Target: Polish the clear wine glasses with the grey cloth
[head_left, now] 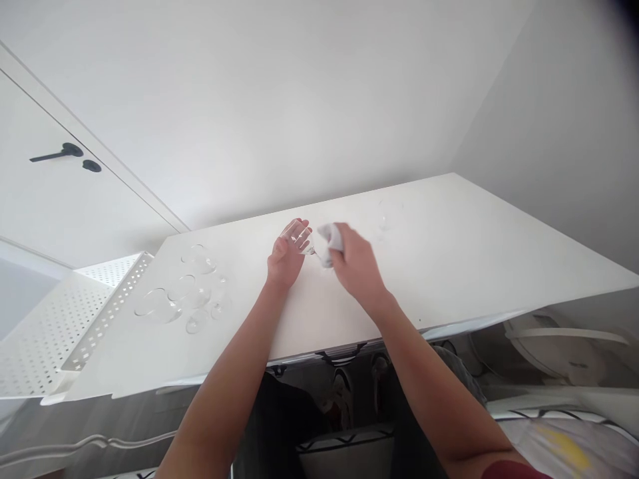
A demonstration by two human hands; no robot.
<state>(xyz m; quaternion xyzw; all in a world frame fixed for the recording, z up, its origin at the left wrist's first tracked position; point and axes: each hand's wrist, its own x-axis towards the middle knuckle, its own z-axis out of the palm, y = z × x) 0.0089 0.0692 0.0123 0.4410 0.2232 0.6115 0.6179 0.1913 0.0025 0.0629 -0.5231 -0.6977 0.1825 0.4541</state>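
Observation:
My left hand [285,256] is wrapped round the bowl of a clear wine glass [298,235], held tilted above the white table [449,266]. Beside it, my right hand [355,263] is closed on a small white cloth [330,241], which presses against the glass near its stem. Both hands hover over the middle of the table.
Three clear wine glasses [187,293] lie on their sides at the table's left part. Another clear glass [384,216] stands faintly visible at the back right. A white perforated shelf [74,313] adjoins the table's left end. A door with a black handle [62,153] is at far left.

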